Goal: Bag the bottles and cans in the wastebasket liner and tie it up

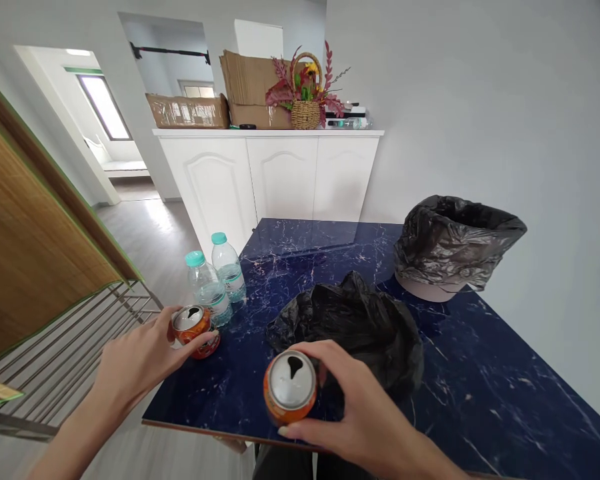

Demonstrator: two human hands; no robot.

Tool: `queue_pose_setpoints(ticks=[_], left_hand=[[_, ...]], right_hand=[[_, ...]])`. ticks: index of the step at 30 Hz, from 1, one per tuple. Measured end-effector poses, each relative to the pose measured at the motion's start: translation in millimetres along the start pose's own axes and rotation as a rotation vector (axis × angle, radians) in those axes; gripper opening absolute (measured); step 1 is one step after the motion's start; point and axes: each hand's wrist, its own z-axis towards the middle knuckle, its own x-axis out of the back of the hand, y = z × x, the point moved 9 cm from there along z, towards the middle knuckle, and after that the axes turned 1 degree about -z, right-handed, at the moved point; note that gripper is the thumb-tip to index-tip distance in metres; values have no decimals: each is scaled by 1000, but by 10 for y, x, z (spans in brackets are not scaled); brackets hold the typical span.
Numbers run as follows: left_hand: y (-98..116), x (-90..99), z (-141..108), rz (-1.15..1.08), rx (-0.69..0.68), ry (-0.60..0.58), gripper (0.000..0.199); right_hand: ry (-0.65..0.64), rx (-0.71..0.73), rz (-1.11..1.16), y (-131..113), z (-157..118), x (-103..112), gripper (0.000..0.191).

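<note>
My left hand (147,353) is wrapped round an orange soda can (194,328) at the left edge of the table, its top opened. Another opened orange soda can (291,387) is gripped between the thumb and fingers of my right hand (350,400), near the table's front edge. Just behind the left can stand two clear water bottles with teal caps, the nearer bottle (207,287) and the farther bottle (229,267). A crumpled black plastic bag (355,327) lies spread out beyond my right hand.
A bin lined with a black bag (455,243) stands at the table's back right. The dark blue marbled table (300,247) meets a white cabinet (290,177) carrying boxes and a flower basket (306,113). A metal rack (80,360) is at left.
</note>
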Motion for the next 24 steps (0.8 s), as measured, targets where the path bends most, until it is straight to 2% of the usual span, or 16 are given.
queue_pose_setpoints(ticks=[2,4,7,10,12,15,18,20,24], left_hand=[[-63,-1,-39,-72,14,-8,89],[-179,48,-95,-129,58,32,85],[-402,158,-235,-239,143,167,66],[-506,167,-435,-455,91,289,48],[-459,74,-577,-569,-30,289,43],[-340,-190,-764,-627,-184,181,49],[-292,-426,-863,-618,-269,121,64],[-296,-531,-869,-597,-299,116,66],[-383,-641,-788,-574,-191,124,28]], right_hand=[[-8,-20,62,39,120,-239,72],[12,1,110,42,278,-482,73],[50,69,159,3,539,-842,68],[83,102,187,-18,753,-1147,69],[92,94,172,-15,845,-1303,71],[87,63,126,-6,918,-1456,70],[73,38,116,-5,964,-1546,70],[58,32,106,-11,997,-1603,72],[2,18,56,-36,1016,-1689,83]])
